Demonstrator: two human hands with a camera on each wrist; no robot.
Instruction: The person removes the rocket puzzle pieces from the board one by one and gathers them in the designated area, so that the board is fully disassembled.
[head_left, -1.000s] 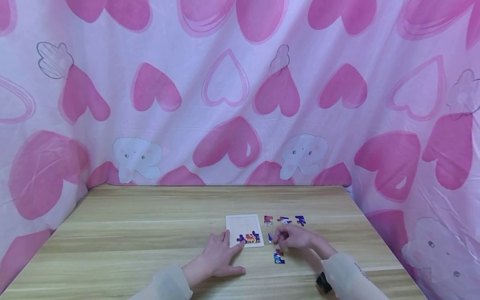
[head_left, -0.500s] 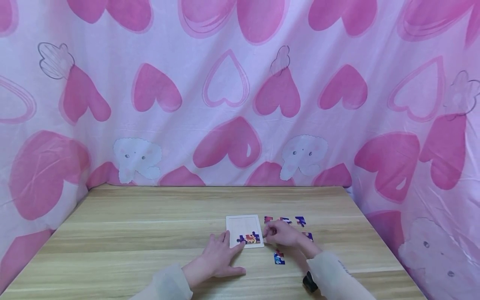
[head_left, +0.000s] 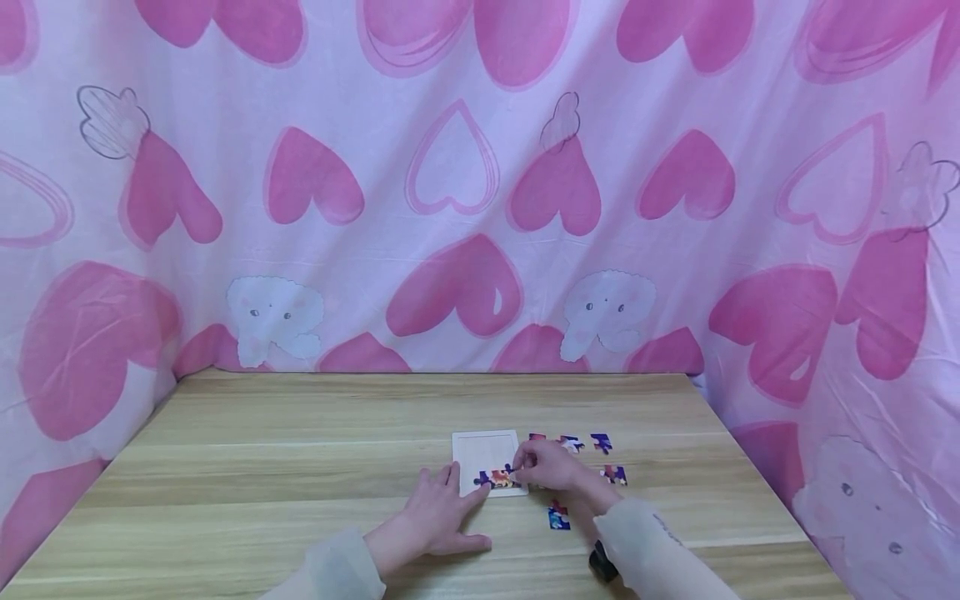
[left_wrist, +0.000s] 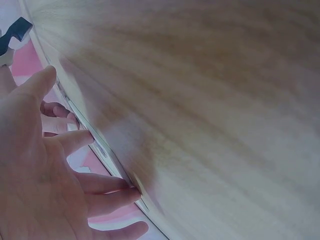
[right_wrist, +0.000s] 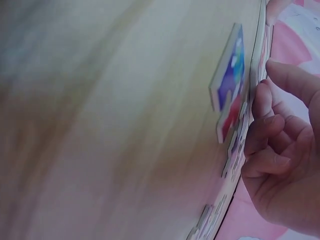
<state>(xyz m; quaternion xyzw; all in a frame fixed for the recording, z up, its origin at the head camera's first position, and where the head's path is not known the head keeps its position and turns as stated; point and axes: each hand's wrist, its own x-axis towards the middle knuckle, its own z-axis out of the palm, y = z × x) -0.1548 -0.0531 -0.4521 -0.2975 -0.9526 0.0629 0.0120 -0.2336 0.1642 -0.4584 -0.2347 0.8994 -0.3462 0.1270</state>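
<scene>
A white puzzle tray [head_left: 483, 450] lies on the wooden table with a few joined jigsaw pieces [head_left: 497, 478] along its lower right part. My left hand [head_left: 438, 511] rests spread at the tray's lower left, its fingers touching the edge. Over the right rim, my right hand [head_left: 553, 465] has its fingertips at the rightmost seated piece. Thumb [right_wrist: 290, 77] and index finger lie close together there, while the other fingers are curled; whether a piece is between them is hidden. The red-and-blue jigsaw piece group [right_wrist: 231, 82] lies on the table beside this hand.
Loose jigsaw pieces lie right of the tray: a dark blue one [head_left: 601, 442], a pale one [head_left: 572, 443], a multicoloured one [head_left: 615, 475] and a red-and-blue group [head_left: 558, 516]. A pink heart-patterned curtain [head_left: 450, 183] encloses the table's back and sides.
My right hand has moved left from beside the loose pieces to the tray's right rim, uncovering the multicoloured piece at the right. The left hand has stayed still on the tray.
</scene>
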